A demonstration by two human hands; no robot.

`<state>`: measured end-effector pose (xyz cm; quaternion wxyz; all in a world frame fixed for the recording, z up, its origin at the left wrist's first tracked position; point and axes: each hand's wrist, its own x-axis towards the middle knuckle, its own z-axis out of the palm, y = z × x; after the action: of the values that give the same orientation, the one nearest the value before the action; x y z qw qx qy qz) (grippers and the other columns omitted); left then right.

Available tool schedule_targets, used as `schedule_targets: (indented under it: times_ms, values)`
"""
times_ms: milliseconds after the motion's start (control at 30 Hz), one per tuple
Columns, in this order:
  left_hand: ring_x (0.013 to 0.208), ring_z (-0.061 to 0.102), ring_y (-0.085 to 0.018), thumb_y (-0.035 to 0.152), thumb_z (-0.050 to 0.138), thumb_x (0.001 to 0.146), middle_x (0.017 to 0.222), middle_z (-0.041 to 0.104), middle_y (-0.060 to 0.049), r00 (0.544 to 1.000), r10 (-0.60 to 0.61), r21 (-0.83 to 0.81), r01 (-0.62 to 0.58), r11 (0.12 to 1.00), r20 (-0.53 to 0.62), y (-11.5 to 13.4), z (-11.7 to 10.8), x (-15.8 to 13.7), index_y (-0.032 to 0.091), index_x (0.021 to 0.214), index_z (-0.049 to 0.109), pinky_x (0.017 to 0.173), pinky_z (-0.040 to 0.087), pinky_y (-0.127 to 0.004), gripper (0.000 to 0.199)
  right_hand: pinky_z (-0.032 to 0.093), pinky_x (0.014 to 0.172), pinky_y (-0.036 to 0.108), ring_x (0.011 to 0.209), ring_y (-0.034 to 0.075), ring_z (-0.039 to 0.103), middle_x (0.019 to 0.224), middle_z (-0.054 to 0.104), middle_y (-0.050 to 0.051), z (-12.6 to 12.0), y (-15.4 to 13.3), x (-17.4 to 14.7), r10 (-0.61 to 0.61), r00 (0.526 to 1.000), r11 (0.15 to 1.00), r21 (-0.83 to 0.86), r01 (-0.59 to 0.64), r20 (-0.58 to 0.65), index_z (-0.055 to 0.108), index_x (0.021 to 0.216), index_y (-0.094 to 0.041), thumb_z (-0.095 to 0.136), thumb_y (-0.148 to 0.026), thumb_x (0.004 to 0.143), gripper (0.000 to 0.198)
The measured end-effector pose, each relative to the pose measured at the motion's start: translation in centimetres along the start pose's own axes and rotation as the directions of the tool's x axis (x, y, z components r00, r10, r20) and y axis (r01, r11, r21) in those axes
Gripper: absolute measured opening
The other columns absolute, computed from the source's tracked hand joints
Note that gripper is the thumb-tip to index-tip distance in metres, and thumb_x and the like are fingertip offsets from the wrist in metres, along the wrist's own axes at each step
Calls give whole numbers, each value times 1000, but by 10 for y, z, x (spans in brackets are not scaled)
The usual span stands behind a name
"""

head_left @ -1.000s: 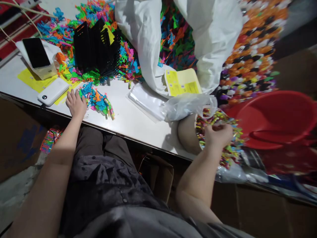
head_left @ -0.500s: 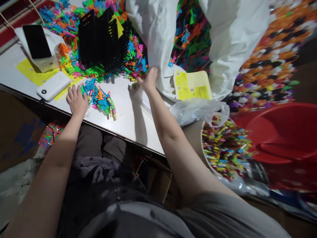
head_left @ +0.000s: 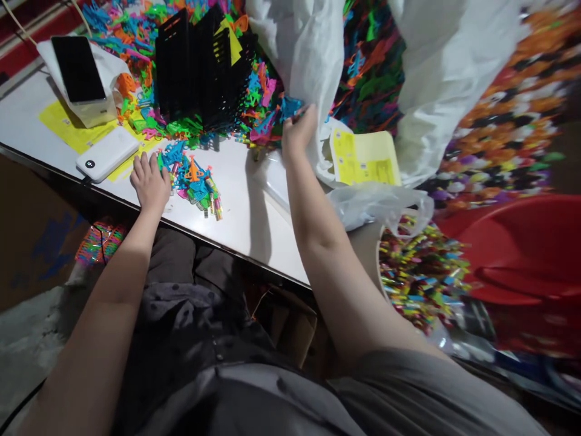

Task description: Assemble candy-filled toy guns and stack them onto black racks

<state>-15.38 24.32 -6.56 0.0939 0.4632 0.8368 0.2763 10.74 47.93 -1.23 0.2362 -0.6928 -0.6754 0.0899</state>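
1. On the white tabletop (head_left: 236, 233), a small pile of mixed plastic pieces (head_left: 193, 175) is set close to the near edge, with blue, green and orange shapes and striped tubes gathered together.
2. Beside this pile, the left hand (head_left: 150, 183) is laid palm down, fingers extended and slightly parted; nothing is seen gripped by it, and its place is unchanged from the earlier frames.
3. The right hand (head_left: 299, 133) was seen a second ago at the tub (head_left: 368, 245) of bright wrapped pieces (head_left: 422, 272); half a second ago it was stretched, open, to the edge of the large heap (head_left: 265, 97).
4. Now its fingers are drawn together, and a blue plastic piece (head_left: 290, 107) appears to be pinched at their tips, near the white sack (head_left: 313, 60).
5. By the right forearm, part of the clear bags (head_left: 275, 178) is covered.
6. The small pile, the black baskets (head_left: 175, 66) behind it and the white power bank (head_left: 108, 154) are left in the same arrangement.
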Motion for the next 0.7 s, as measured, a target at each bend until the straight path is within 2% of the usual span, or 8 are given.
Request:
schedule_targets:
  times_ms: [133, 233, 300, 367, 433, 500, 567, 700]
  values:
    - [142, 16, -30, 38, 30, 91, 150, 29, -14, 1000, -10, -3, 10, 1000, -9, 1, -2, 4, 14, 139, 36, 114, 13, -49, 54, 33, 93, 28, 86, 11, 39, 100, 49, 7, -35, 3, -15, 4, 993, 986, 167, 16, -121, 36, 87, -21, 37, -2, 87, 19]
    - [141, 18, -29, 37, 33, 90, 149, 32, -14, 998, -40, -28, 39, 999, -40, -1, -12, 8, 15, 137, 38, 114, 14, -48, 52, 36, 95, 32, 91, 12, 45, 94, 49, 5, -68, 14, -39, -73, 971, 950, 281, 138, -229, 36, 80, -22, 39, -7, 86, 17]
    - [140, 23, -27, 33, 30, 91, 146, 36, -14, 991, -108, -140, 97, 985, -75, -1, -19, -3, 16, 134, 40, 114, 16, -46, 47, 37, 97, 39, 96, 15, 48, 91, 48, 4, -85, 24, -70, -151, 950, 925, 300, 233, -272, 36, 76, -23, 42, -13, 86, 15]
    - [137, 28, -24, 28, 22, 93, 142, 40, -14, 977, -197, -356, 158, 921, -76, 5, -22, -35, 18, 131, 41, 114, 20, -43, 43, 38, 97, 44, 99, 19, 50, 90, 49, 4, -93, 35, -114, -233, 932, 904, 291, 312, -276, 36, 71, -23, 45, -20, 86, 17]
    - [136, 32, -22, 28, 20, 94, 141, 39, -15, 978, -211, -599, 171, 783, 4, 18, -14, -88, 19, 129, 40, 113, 23, -41, 41, 40, 94, 45, 97, 21, 51, 89, 52, 5, -91, 41, -168, -295, 926, 880, 310, 359, -234, 36, 67, -23, 47, -26, 85, 21]
    - [135, 32, -24, 31, 41, 89, 141, 38, -17, 985, 1, -806, 142, 574, 175, 37, 0, -151, 18, 128, 39, 113, 24, -38, 40, 42, 89, 44, 90, 21, 52, 87, 54, 6, -80, 40, -228, -338, 922, 846, 370, 385, -187, 38, 65, -23, 48, -29, 84, 22]
    - [129, 42, -25, 34, 57, 82, 138, 43, -17, 954, 140, -838, 157, 523, 266, 59, 10, -206, 19, 132, 35, 105, 36, -36, 56, 43, 85, 42, 89, 21, 52, 88, 56, 6, -69, 34, -287, -386, 913, 798, 450, 401, -130, 40, 65, -24, 48, -28, 83, 20]
    - [136, 34, -24, 44, 69, 73, 144, 36, -11, 916, 222, -920, 267, 287, 335, 94, 1, -254, 26, 139, 26, 111, 29, -35, 81, 44, 80, 41, 87, 22, 53, 88, 58, 5, -68, 18, -370, -316, 945, 737, 605, 302, -87, 41, 68, -24, 52, -30, 82, 19]
